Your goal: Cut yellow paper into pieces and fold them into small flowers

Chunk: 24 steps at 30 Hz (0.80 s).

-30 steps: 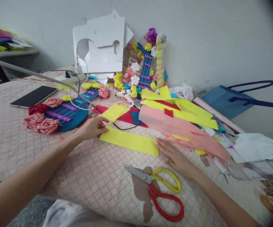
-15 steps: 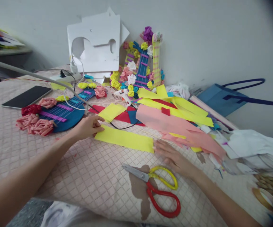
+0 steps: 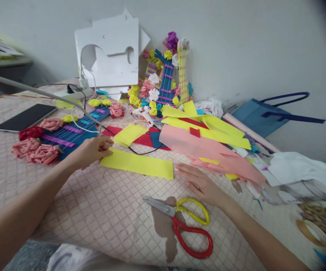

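Observation:
A flat yellow crepe paper strip (image 3: 137,163) lies across the middle of the quilted tablecloth. My left hand (image 3: 92,151) pinches its upper left corner between thumb and fingers. Just past the strip's right end, my right hand (image 3: 199,183) rests palm down with fingers stretched out, holding nothing. Nearer to me lie scissors (image 3: 170,210) with one yellow and one red handle, blades pointing left. Above the strip sits a small stack of yellow squares (image 3: 130,134), partly over red paper (image 3: 148,139).
A blue paper guitar with rosettes (image 3: 79,128) lies left, near a dark tablet (image 3: 25,117). A white glue gun (image 3: 143,114) and its cord lie behind the strip. Pink sheets (image 3: 205,148) and yellow scraps (image 3: 230,130) spread right. Decorated guitars (image 3: 165,82) lean on the wall.
The yellow strip has slid left with my left hand, so its right end now sits slightly apart from my right fingertips. The whole view has shifted a little.

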{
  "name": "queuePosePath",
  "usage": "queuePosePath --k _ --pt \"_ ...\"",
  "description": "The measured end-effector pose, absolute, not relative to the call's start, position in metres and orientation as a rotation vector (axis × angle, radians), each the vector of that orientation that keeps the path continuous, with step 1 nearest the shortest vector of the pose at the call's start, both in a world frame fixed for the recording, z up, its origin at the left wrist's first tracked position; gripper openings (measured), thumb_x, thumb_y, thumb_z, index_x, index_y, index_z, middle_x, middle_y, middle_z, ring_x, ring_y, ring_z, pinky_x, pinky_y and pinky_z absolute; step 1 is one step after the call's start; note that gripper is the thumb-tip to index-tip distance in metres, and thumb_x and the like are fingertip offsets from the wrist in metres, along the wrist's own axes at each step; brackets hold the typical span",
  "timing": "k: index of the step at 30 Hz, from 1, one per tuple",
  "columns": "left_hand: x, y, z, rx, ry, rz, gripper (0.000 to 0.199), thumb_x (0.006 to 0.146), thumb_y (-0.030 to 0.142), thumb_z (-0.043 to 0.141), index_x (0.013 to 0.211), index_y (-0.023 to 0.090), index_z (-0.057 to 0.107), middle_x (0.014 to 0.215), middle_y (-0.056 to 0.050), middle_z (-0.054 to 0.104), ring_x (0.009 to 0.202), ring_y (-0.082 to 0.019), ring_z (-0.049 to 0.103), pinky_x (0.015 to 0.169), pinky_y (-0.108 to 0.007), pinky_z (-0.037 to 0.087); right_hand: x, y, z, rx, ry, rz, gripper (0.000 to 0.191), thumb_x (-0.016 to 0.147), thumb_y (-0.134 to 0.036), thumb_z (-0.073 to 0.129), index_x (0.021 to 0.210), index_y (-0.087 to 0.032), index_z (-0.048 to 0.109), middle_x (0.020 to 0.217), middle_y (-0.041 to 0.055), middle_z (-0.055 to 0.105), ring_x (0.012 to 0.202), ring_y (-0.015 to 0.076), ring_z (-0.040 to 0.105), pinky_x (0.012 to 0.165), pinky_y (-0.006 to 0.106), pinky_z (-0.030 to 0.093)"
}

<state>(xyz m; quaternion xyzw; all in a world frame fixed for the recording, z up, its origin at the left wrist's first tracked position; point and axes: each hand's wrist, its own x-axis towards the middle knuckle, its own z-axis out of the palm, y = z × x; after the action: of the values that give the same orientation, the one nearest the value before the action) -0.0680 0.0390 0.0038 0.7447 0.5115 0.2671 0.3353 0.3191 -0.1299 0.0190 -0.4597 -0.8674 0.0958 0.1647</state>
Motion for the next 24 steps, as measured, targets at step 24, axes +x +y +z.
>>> queuePosePath --k 24 --pt "0.081 -0.038 0.018 2.927 0.274 0.444 0.02 0.09 0.018 0.052 0.106 0.012 0.063 0.109 -0.011 0.065 0.106 -0.022 0.056 0.093 -0.033 0.042 0.302 -0.087 0.006 -1.432 -2.093 0.389 0.03 0.09 -0.015 0.042 0.11 -0.023 0.063 0.108 0.0073 0.066 0.102 0.0217 0.059 0.09 0.041 0.048"
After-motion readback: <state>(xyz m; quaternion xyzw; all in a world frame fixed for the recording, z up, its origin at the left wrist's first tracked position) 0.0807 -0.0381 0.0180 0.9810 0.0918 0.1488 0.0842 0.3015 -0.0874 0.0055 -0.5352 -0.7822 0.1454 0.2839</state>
